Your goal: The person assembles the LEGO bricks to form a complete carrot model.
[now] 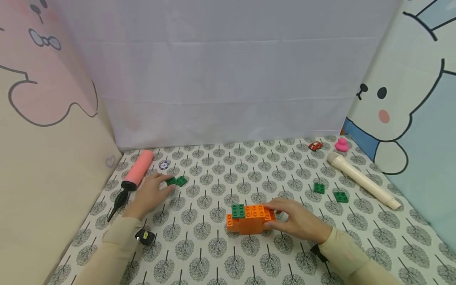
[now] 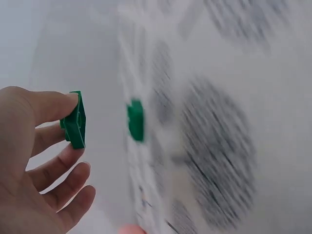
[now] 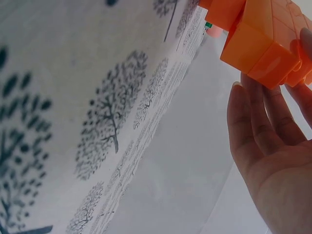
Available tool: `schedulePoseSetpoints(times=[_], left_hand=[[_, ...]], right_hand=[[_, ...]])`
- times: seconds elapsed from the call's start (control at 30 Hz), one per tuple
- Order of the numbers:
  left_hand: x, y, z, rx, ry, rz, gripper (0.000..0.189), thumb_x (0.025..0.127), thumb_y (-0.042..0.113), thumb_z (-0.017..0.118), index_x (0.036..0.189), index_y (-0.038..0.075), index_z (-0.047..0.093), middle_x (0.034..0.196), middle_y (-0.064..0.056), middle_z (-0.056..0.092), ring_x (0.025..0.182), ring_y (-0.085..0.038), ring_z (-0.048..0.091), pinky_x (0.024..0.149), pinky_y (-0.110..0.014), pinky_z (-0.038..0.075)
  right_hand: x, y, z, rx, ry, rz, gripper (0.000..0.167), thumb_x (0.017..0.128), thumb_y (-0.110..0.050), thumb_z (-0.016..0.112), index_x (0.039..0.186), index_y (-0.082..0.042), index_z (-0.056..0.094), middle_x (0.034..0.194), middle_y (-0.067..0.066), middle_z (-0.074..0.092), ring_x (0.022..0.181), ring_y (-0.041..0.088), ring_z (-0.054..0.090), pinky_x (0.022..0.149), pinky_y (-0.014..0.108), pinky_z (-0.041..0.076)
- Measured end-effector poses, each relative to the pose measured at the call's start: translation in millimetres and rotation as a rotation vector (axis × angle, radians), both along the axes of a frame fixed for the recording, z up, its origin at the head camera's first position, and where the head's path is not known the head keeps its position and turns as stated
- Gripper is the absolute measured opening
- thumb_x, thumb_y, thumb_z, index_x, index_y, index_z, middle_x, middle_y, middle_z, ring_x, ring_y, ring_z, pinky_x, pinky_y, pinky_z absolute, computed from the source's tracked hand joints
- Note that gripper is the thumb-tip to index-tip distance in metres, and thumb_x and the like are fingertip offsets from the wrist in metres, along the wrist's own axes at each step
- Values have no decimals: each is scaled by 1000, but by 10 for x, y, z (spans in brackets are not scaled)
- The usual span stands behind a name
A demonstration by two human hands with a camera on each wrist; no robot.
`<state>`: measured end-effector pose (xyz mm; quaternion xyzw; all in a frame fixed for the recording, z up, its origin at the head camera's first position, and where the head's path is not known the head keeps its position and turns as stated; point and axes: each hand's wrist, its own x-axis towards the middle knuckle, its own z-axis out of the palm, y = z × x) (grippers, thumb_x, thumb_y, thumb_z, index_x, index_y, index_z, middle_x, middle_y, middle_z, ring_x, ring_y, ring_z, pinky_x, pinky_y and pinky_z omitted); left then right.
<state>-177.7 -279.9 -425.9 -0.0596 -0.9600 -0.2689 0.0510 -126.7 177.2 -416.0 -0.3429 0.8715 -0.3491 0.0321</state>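
Note:
My left hand (image 1: pixel 151 194) pinches a small green toy building block (image 2: pixel 74 122) between thumb and fingertips. Just to its right, a second green block (image 1: pixel 181 181) lies on the cloth. My right hand (image 1: pixel 301 221) grips the right end of an orange block build (image 1: pixel 251 226), thumb on the near side and fingers on the far side. A green block (image 1: pixel 238 211) with studs sits on top of that build, towards its left. In the right wrist view, orange blocks (image 3: pixel 251 44) fill the upper right corner, with the hand (image 3: pixel 278 141) at them.
Two more green blocks (image 1: pixel 318 188) lie on the right, near a long white tube (image 1: pixel 363 180). A red toy car (image 1: pixel 315 146) and a pink toy (image 1: pixel 342 145) stand at the back right. At the left are a pink pump (image 1: pixel 140 168) and a round chip (image 1: pixel 164 165).

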Motion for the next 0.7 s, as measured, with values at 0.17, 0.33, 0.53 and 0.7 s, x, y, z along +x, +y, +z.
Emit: schedulePoseSetpoints(times=[0.17,0.33,0.53,0.7], left_hand=[[141,478,244,63,172,-140,42,92,27,73,128,6,66,119,-13,61,113,-34,53,93,-55,48],[288,993,417,114,346,-332,39,86,24,79,121,8,71,111,-3,64,108,-22,56,93,-44,50],[439,1443,491,167,374,-472,37,86,27,79,119,11,72,108,4,63,102,-12,53,86,-32,50],[523,1678,491,211,374,-561,36,85,25,79,118,11,73,108,3,63,103,-12,52,89,-30,49]], right_hand=[[6,-1,16,-2,-4,2,56,90,-46,70,136,-15,62,120,-7,65,100,5,58,87,40,56],[2,-4,10,-11,0,10,54,91,-45,70,136,-15,62,118,-7,65,98,6,58,85,39,56],[-8,-7,0,-15,8,26,52,93,-43,68,136,-15,62,117,-7,66,97,6,58,84,38,56],[-12,-4,-1,-21,19,31,51,93,-42,68,136,-16,62,117,-8,65,97,5,58,84,37,56]])
